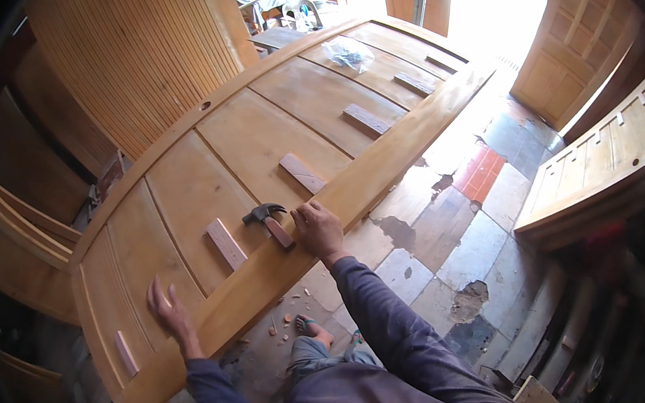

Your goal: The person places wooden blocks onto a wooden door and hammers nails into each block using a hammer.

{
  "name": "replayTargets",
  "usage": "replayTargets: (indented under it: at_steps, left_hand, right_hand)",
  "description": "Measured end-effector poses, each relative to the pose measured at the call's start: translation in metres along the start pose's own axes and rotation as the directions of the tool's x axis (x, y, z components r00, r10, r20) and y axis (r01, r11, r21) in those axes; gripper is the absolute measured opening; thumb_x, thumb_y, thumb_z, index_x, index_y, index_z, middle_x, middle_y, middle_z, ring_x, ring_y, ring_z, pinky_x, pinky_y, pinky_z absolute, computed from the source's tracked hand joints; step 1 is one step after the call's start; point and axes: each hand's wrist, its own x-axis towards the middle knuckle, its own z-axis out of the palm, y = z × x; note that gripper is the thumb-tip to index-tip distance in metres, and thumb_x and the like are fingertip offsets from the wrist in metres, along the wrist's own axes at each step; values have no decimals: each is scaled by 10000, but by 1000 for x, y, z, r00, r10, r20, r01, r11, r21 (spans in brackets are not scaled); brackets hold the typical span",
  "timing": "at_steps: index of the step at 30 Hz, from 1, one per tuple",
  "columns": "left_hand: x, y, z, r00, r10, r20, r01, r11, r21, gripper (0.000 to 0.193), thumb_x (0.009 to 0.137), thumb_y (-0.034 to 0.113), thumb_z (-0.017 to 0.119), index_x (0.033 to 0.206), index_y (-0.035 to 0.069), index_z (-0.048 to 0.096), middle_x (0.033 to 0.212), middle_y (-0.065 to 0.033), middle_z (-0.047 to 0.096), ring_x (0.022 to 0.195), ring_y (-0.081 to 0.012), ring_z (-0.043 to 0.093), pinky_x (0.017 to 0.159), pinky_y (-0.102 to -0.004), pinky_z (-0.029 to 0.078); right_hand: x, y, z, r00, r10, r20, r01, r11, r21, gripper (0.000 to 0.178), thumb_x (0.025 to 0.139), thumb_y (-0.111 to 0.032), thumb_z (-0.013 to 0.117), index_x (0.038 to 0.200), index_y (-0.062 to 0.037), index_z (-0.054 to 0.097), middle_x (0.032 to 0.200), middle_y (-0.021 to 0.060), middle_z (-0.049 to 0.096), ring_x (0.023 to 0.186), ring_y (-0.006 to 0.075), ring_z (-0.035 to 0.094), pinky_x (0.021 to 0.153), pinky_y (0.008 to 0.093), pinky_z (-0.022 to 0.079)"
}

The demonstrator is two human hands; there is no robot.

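A large panelled wooden door (230, 130) lies flat in front of me. My left hand (173, 318) is over its near panel, fingers spread and holding nothing; I cannot tell whether it touches the wood. My right hand (320, 230) is at the long side rail (376, 188), with fingers bent and pressed together. Whatever they may pinch is hidden. Just left of that hand lies a claw hammer (278, 233), its dark head on the panel and its wooden handle toward the rail. Several short wood blocks (226, 245) lie along the rail's inner side.
A clear plastic bag (348, 54) with dark contents sits toward the door's far end. A slatted wooden panel (137, 42) stands at left. Another door (614, 157) with small blocks lies at right. Wood scraps (275, 328) litter the broken tiled floor (421, 250) by my feet.
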Motion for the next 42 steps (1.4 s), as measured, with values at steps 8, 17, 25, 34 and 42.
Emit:
replayTargets:
  at_steps: [8, 17, 25, 34, 42]
  left_hand:
    - [-72, -186, -93, 964, -267, -7, 242, 864, 440, 603, 1089, 432, 607, 1541, 37, 545, 1544, -258, 551, 1432, -449, 504, 1183, -547, 423]
    - [-60, -170, -78, 841, -516, 163, 398, 794, 460, 909, 1049, 761, 396, 1636, 68, 432, 1657, -276, 431, 1557, -462, 357, 1278, -535, 296]
    - [-63, -168, -82, 865, -479, 152, 350, 791, 502, 808, 1074, 692, 430, 1536, 40, 547, 1594, -257, 505, 1488, -428, 449, 1195, -546, 414]
    - [-63, -165, -86, 898, -408, 166, 291, 832, 472, 731, 1086, 644, 459, 1498, 53, 585, 1563, -237, 531, 1460, -434, 469, 1159, -559, 447]
    - [-64, -161, -78, 916, -381, 126, 276, 826, 491, 713, 1092, 610, 474, 1458, 14, 615, 1512, -220, 574, 1401, -427, 521, 1133, -525, 467]
  right_hand:
    - [-2, -7, 8, 999, 1, 34, 0, 999, -37, 202, 1001, -269, 690, 928, -84, 725, 964, 130, 713, 910, 367, 724, 795, 471, 589]
    - [-7, 1, 10, 1000, 12, 27, -9, 993, -119, 221, 1001, -293, 689, 946, -88, 747, 984, 117, 726, 941, 356, 727, 830, 463, 583]
    - [-9, -8, 11, 1000, 11, 20, -8, 990, -141, 217, 995, -295, 696, 940, -91, 748, 994, 120, 723, 941, 360, 727, 835, 467, 580]
    - [-8, -9, 12, 1000, 23, 22, -19, 986, -165, 221, 999, -301, 688, 943, -95, 746, 998, 121, 722, 951, 365, 726, 841, 473, 580]
    - [-8, 0, 10, 999, 25, 27, -20, 985, -170, 214, 999, -302, 689, 966, -99, 749, 1017, 126, 729, 959, 364, 727, 850, 470, 580]
